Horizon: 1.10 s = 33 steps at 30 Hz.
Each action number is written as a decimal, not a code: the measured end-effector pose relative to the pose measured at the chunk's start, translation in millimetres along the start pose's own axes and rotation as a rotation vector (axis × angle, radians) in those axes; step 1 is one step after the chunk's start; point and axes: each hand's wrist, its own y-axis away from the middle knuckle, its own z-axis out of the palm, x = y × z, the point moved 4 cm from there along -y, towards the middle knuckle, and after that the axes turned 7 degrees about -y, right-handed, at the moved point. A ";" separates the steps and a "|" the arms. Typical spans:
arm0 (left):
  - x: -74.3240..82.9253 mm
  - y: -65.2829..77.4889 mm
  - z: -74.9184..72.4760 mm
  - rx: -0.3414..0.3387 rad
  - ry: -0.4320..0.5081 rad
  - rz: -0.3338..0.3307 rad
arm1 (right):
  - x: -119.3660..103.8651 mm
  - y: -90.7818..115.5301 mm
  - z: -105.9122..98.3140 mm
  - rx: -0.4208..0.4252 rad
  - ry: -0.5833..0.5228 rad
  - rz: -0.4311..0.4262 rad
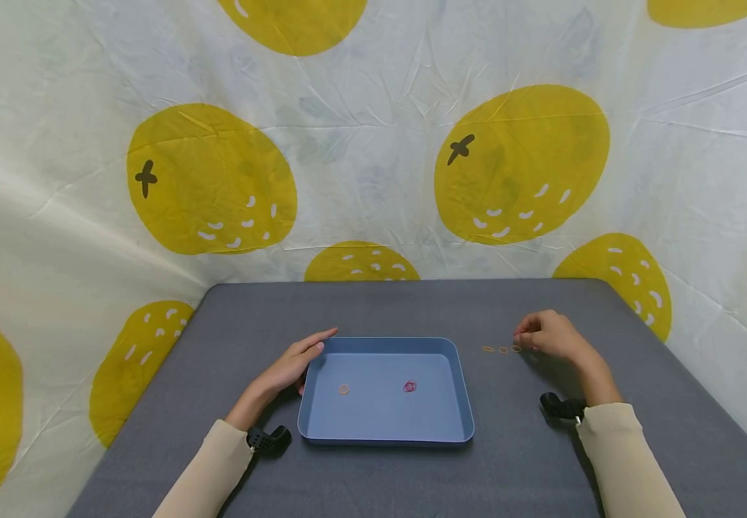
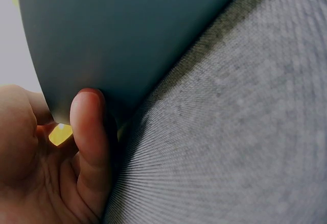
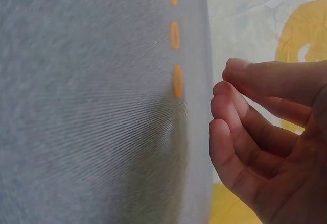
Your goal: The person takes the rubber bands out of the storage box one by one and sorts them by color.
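A shallow blue tray [image 1: 373, 424] lies on the grey table. My left hand [image 1: 292, 367] holds its left side near the far corner, and in the left wrist view a fingertip [image 2: 88, 99] presses the outer wall. Inside the tray lie a small orange rubber band [image 1: 344, 385] and a pinkish-red clump of bands [image 1: 409, 386]. To the right of the tray, three orange rubber bands [image 1: 488, 349] form a row on the table. My right hand [image 1: 551, 336] hovers by the rightmost band [image 3: 178, 89], fingers bent and thumb near the index finger, nothing visible between them.
The grey tabletop [image 1: 386, 478] reaches back to a hanging white cloth [image 1: 360, 165] printed with yellow fruit. A black wrist device [image 1: 270, 440] sits on the left arm, and another black device [image 1: 561, 406] on the right.
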 end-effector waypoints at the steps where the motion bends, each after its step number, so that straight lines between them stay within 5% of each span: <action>1: 0.1 -0.1 0.1 0.000 -0.002 0.000 | -1.7 0.4 -0.7 -0.001 0.002 -0.002; 33: -0.3 0.2 -0.5 0.001 0.000 -0.007 | -63.1 6.9 -5.3 0.021 0.052 -0.109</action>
